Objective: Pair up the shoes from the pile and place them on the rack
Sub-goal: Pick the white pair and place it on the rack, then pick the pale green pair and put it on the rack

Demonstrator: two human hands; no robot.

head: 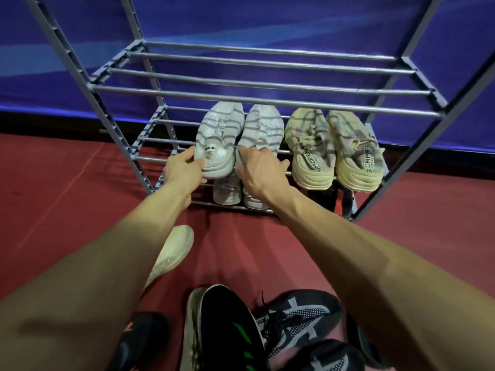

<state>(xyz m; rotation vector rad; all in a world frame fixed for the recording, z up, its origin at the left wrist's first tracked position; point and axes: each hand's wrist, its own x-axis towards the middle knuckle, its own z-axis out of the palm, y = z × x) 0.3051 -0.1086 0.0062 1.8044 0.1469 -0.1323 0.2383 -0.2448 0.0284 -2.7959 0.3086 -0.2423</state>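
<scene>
White mesh marked the pair on the middle shelf of the grey metal shoe rack (257, 103), and each hand had hold of one shoe at its heel. The left hand (184, 167) curled round the heel of the left white sneaker (218, 140), thumb on the near side and fingers wrapped behind it, just beside a pull tab whose print ended in "ED". The right hand (261, 170) gripped the heel of the right white sneaker (263, 129), fingers bent over the collar; the two shoes sat side by side, touching. Further right on the same shelf stood a pair of beige knit sneakers (332, 151), heels toward the camera, their straps reading "CAPRO" and part of the same word. On the shelf below, another pale pair (235, 192) showed between the forearms. On the red floor (53, 188) lay a cream shoe (174, 253) sole-up by the left forearm, a black shoe with green stripes (227, 328), and a black-and-grey knit trainer (297, 317) beside it.
</scene>
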